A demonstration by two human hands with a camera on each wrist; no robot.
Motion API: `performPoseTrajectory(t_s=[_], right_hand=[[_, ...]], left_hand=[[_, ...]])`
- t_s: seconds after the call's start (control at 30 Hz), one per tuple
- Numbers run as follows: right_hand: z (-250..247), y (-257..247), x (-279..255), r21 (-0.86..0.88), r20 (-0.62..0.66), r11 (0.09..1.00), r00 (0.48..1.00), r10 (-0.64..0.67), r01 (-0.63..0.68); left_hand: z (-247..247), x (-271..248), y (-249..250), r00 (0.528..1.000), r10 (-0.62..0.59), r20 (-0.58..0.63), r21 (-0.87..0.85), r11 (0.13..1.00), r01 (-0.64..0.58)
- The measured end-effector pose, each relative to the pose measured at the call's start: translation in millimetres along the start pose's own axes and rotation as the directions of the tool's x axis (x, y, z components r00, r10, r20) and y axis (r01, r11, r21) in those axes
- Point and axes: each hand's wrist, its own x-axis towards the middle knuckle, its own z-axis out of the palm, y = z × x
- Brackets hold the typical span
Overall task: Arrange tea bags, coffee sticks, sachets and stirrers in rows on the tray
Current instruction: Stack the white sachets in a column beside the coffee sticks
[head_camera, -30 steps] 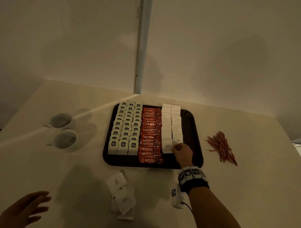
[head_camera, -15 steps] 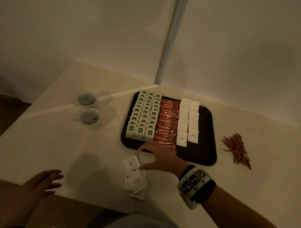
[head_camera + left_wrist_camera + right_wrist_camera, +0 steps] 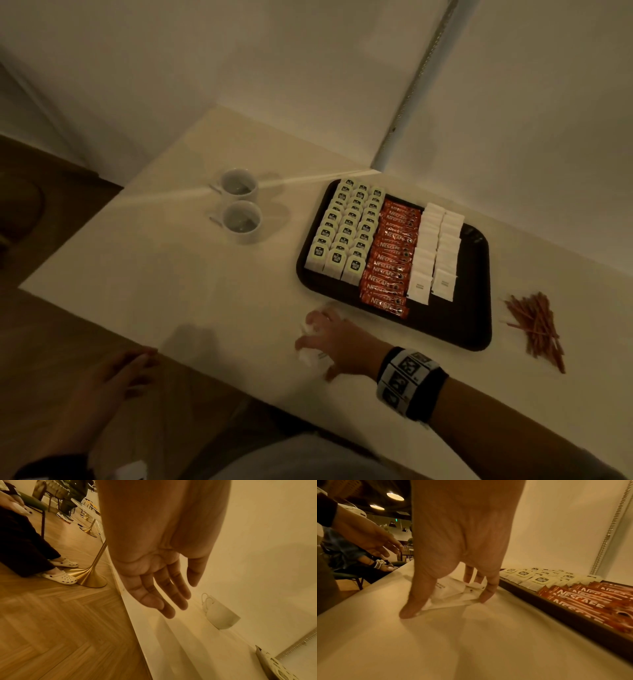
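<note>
Reaching down onto a small loose pile of white paper sachets (image 3: 453, 592) on the cream tabletop (image 3: 212, 281), just in front of the near edge of the black rectangular plastic tray (image 3: 455, 329): right hand (image 3: 337, 342), thumb and fingertips curled round the pile's edges, clasping it. Hovering off the table's near-left edge, well apart from the tray: left hand (image 3: 157, 582), fingers straight and relaxed, holding nothing.

Printed on the top loose sachet, small dark lettering, too blurred to read. Filling the tray's left part, three rows of pale tea bags (image 3: 346, 236) with dark square labels, wording illegible. Next to these, toward the tray's middle, one overlapping row of orange-red coffee sticks (image 3: 390, 260) marked "NESCAFE" in white. Right of the sticks, two rows of white square sachets (image 3: 433, 250) with tiny unreadable print.

Lying right of the tray on the table, a loose heap of thin reddish-brown stirrers (image 3: 537, 325). Standing left of the tray, two white ceramic cups (image 3: 239, 205), side by side.
</note>
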Motion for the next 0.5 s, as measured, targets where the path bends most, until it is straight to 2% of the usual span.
performPoseTrajectory(t_s=[0.2, 0.37, 0.5], right_hand=[[1.0, 4.7, -2.7, 0.027, 0.045, 0.997, 0.997, 0.068, -0.069], [4.4, 6.9, -1.7, -0.107, -0.028, 0.993, 0.999, 0.042, -0.045], [2.9, 9.5, 1.9, -0.075, -0.021, 0.996, 0.998, 0.053, -0.055]], left_hand=[[0.1, 2.1, -2.4, 1.000, 0.002, 0.007, -0.016, 1.000, -0.001], [4.0, 2.4, -6.1, 1.000, 0.013, 0.001, -0.003, 1.000, -0.013], [6.2, 1.5, -3.0, 1.000, -0.003, 0.011, -0.012, 1.000, 0.003]])
